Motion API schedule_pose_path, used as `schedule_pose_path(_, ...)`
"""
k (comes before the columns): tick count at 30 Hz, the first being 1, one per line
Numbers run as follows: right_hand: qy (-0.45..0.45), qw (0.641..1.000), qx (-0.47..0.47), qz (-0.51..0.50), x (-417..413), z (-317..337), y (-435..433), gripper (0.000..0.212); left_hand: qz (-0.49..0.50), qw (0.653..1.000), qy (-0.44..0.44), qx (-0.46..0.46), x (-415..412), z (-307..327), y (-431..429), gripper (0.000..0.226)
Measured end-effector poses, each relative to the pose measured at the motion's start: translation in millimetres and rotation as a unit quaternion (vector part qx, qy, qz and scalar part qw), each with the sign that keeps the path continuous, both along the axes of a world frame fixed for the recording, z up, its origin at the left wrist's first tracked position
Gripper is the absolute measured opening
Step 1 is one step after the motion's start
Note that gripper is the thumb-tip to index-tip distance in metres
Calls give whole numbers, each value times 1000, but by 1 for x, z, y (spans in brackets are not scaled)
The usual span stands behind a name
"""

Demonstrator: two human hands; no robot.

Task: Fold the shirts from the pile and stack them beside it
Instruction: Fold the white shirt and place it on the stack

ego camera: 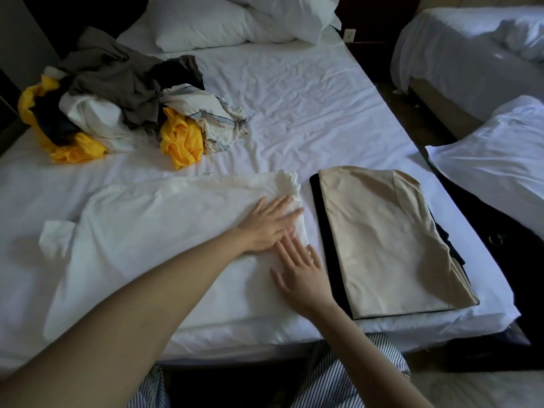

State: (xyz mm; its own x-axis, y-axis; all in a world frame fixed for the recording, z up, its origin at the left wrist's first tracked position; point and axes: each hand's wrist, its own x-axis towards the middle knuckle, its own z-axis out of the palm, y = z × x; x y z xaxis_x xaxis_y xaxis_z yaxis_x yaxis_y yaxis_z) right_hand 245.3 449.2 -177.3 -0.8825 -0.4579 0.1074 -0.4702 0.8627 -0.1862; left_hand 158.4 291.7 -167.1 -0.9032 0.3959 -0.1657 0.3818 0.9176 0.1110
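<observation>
A white shirt (153, 237) lies spread flat on the bed (309, 107) in front of me, one sleeve sticking out at its left. My left hand (269, 223) presses flat on its right end, fingers straight. My right hand (300, 270) lies flat just below it on the same edge. To the right sits a stack with a folded beige shirt (382, 242) on top of a folded black one (319, 207). The unfolded pile (123, 104) of grey, yellow, white and striped shirts lies at the far left.
White pillows (235, 22) lie at the head of the bed. A second bed (477, 45) stands at the right, with a gap of floor between. Another white pillow (500, 160) rests on a dark case beside the bed's right edge.
</observation>
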Motion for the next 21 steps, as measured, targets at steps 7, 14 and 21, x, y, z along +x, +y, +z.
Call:
schedule_pose_path(7, -22, 998, 45, 37, 17, -21, 10, 61, 73, 997, -25, -3, -11, -5, 5, 59)
schedule_pose_path(14, -60, 997, 43, 38, 26, -14, 17, 62, 150, 988, 32, 28, 11, -14, -7, 52)
schedule_pose_path(21, -51, 998, 21, -18, 30, 5, -11, 71, 145, 989, 4, 10, 66, -11, -79, 74)
